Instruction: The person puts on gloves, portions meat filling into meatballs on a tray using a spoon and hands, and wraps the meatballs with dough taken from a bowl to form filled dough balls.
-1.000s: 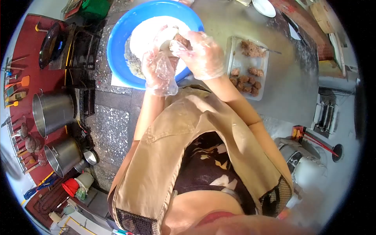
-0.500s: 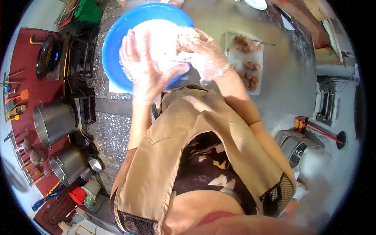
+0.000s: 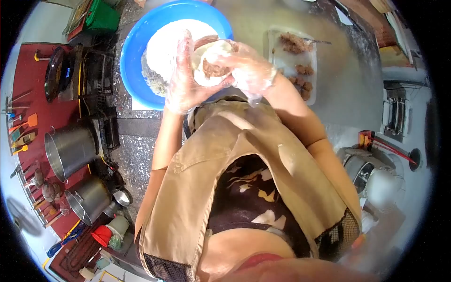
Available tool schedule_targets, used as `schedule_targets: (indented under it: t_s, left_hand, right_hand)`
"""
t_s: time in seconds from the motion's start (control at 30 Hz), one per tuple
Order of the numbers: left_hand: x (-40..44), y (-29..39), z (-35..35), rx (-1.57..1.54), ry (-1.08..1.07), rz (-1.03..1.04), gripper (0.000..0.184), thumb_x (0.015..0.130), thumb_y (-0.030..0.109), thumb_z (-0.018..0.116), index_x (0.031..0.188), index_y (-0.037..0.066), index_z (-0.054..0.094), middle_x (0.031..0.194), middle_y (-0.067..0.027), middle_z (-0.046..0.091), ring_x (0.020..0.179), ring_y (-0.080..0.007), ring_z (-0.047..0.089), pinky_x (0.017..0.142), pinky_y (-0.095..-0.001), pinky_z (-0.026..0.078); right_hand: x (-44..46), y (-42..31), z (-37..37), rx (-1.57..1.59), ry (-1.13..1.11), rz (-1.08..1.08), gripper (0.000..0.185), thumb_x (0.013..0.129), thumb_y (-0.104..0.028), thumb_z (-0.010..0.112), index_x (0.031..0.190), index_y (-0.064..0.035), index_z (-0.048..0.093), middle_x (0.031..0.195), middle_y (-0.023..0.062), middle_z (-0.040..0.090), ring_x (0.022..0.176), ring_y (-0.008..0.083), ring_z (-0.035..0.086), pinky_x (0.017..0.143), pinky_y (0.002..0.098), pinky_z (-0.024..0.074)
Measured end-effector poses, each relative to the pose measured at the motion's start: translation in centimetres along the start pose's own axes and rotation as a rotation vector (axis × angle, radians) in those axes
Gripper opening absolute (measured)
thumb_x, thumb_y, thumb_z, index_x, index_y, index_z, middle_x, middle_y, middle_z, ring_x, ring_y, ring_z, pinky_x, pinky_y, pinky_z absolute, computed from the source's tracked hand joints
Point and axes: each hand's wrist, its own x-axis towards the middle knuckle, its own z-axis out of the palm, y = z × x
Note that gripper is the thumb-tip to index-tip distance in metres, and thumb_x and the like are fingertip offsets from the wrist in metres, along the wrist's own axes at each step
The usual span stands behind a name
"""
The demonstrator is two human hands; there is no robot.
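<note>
White dough (image 3: 205,76) with a brown ball of filling (image 3: 215,69) in its middle is held between my two hands, over the near side of a blue basin (image 3: 133,80). Clear plastic gloves cover both hands. My left hand (image 3: 184,83) cups the dough from the left and below, with one finger pointing up. On the other side, my right hand (image 3: 249,68) has its fingers on the dough's upper edge and the filling. White powder (image 3: 162,49) fills much of the basin.
A clear tray (image 3: 275,56) to the right of the basin holds a brown mound of filling (image 3: 295,43), several brown balls (image 3: 304,87) and a utensil. Metal pots (image 3: 70,152) stand at the left. A green bin (image 3: 103,16) is at the upper left.
My left hand was spread open over the basin half a second ago and has moved in around the dough. The dough and filling, earlier mostly hidden in my right hand, now show between both hands.
</note>
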Motion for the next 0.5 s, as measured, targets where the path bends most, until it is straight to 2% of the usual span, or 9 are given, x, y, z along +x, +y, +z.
schedule_targets:
  t_s: [0.07, 0.17, 0.23, 0.27, 0.33, 0.37, 0.4, 0.47, 0.5]
  left_hand:
    - [0.0, -0.1, -0.3, 0.099, -0.1, 0.063, 0.117, 0.06, 0.013, 0.084, 0.143, 0.007, 0.002, 0.119, -0.0196, 0.054, 0.104, -0.0332, 0.057, 0.09, -0.0419, 0.045]
    - [-0.1, 0.3, 0.0, 0.036, -0.008, 0.012, 0.113, 0.062, 0.014, 0.084, 0.143, 0.006, 0.005, 0.119, -0.0201, 0.054, 0.106, -0.0333, 0.056, 0.092, -0.0428, 0.044]
    - [0.0, 1.0, 0.7, -0.045, 0.144, -0.088, 0.115, 0.061, 0.015, 0.085, 0.143, 0.005, 0.005, 0.126, -0.0222, 0.047, 0.112, -0.0341, 0.051, 0.095, -0.0448, 0.041]
    - [0.1, 1.4, 1.1, -0.04, 0.151, -0.084, 0.115, 0.061, 0.015, 0.085, 0.143, 0.005, 0.005, 0.126, -0.0222, 0.047, 0.112, -0.0341, 0.051, 0.095, -0.0448, 0.041]
    - [0.0, 2.3, 1.6, 0.195, 0.13, -0.158, 0.12, 0.059, 0.017, 0.086, 0.143, 0.005, 0.002, 0.136, -0.025, 0.035, 0.123, -0.0339, 0.043, 0.101, -0.0455, 0.036]
    - [-0.5, 2.3, 1.0, 0.164, 0.074, -0.15, 0.123, 0.058, 0.02, 0.086, 0.144, 0.007, -0.001, 0.145, -0.0264, 0.019, 0.133, -0.0335, 0.028, 0.107, -0.0462, 0.027]
    - [-0.6, 2.0, 0.3, 0.157, 0.068, -0.154, 0.123, 0.058, 0.02, 0.086, 0.144, 0.007, -0.001, 0.145, -0.0264, 0.019, 0.133, -0.0335, 0.028, 0.107, -0.0462, 0.027]
    - [-0.2, 1.4, -1.5, -0.157, -0.004, -0.135, 0.123, 0.058, 0.025, 0.087, 0.146, 0.008, 0.003, 0.149, -0.0237, 0.005, 0.135, -0.0328, 0.022, 0.109, -0.048, 0.021]
    - [-0.4, 1.5, -1.5, -0.156, -0.007, -0.142, 0.123, 0.058, 0.025, 0.087, 0.146, 0.008, 0.003, 0.149, -0.0237, 0.005, 0.135, -0.0328, 0.022, 0.109, -0.048, 0.021]
  right_hand:
    - [0.3, 0.9, -1.0, -0.072, -0.039, -0.089, 0.032, 0.082, -0.004, 0.064, 0.113, -0.0026, 0.055, 0.103, 0.0076, 0.062, 0.094, 0.0158, 0.061, 0.079, 0.0288, 0.053]
    - [0.4, 0.7, -1.2, -0.166, -0.062, -0.109, 0.032, 0.084, -0.006, 0.063, 0.115, -0.0022, 0.055, 0.105, 0.0077, 0.062, 0.098, 0.0164, 0.06, 0.079, 0.0294, 0.0531]
    - [0.1, 0.2, -2.1, 0.264, -0.072, -0.061, 0.03, 0.085, -0.007, 0.061, 0.114, -0.0005, 0.055, 0.105, 0.0084, 0.062, 0.099, 0.0171, 0.059, 0.079, 0.0302, 0.0529]
    - [0.0, 0.4, -1.5, 0.258, -0.079, -0.059, 0.03, 0.085, -0.007, 0.061, 0.114, -0.0005, 0.055, 0.105, 0.0084, 0.062, 0.099, 0.0171, 0.059, 0.079, 0.0302, 0.0529]
    - [-1.2, 1.4, 0.1, 0.179, -0.007, -0.23, 0.033, 0.087, -0.01, 0.06, 0.118, 0.0001, 0.052, 0.108, 0.0092, 0.06, 0.1, 0.0176, 0.058, 0.08, 0.0296, 0.0522]
    - [-0.9, 1.9, -1.2, 0.027, 0.053, -0.212, 0.042, 0.088, -0.013, 0.06, 0.125, -0.0003, 0.046, 0.115, 0.0101, 0.057, 0.104, 0.0185, 0.056, 0.084, 0.0288, 0.0502]
    - [-1.2, 1.7, -1.5, 0.031, 0.062, -0.212, 0.042, 0.088, -0.013, 0.06, 0.125, -0.0003, 0.046, 0.115, 0.0101, 0.057, 0.104, 0.0185, 0.056, 0.084, 0.0288, 0.0502]
    - [-2.0, 0.3, -0.9, -0.002, -0.046, -0.07, 0.048, 0.086, -0.012, 0.062, 0.128, -0.0001, 0.043, 0.119, 0.0119, 0.055, 0.107, 0.0198, 0.054, 0.091, 0.0292, 0.046]
    - [-2.1, 0.5, -0.9, 0.004, -0.044, -0.066, 0.048, 0.086, -0.012, 0.062, 0.128, -0.0001, 0.043, 0.119, 0.0119, 0.055, 0.107, 0.0198, 0.054, 0.091, 0.0292, 0.046]
